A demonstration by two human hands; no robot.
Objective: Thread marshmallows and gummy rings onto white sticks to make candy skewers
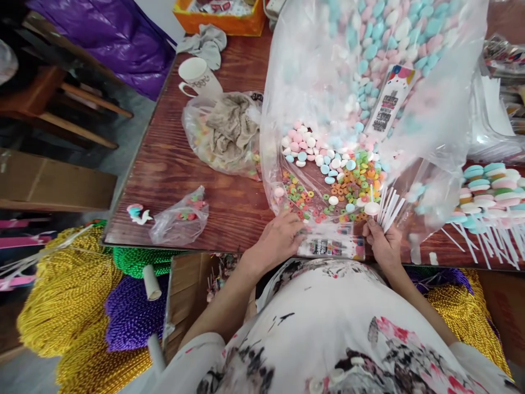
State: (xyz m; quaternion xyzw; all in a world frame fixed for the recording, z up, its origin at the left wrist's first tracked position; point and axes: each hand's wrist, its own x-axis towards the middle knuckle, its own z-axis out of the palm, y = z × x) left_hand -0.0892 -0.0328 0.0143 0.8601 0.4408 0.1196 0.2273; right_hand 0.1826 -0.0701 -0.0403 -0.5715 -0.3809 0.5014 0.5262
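Note:
My right hand (384, 241) is closed around a bundle of white sticks (389, 209) at the table's front edge. A white, candy-like disc (372, 208) sits by the stick tips, just above my thumb. My left hand (279, 238) rests at the near edge of the clear plastic bag (274, 137), fingers curled together; whatever is in them is hidden. Small coloured rings (301, 198) lie just beyond those fingers. Past them are loose pink, white and blue discs (303, 143). Flat printed packets (328, 247) lie between my hands.
Finished-looking disc stacks on sticks (488, 197) lie at the right. Left of the bag are a knotted bag with a brown cloth (229, 126), a mug (199, 76), a small plastic bag (180, 219) and an orange box (221, 22). Bead strands (69, 284) hang below the table's left edge.

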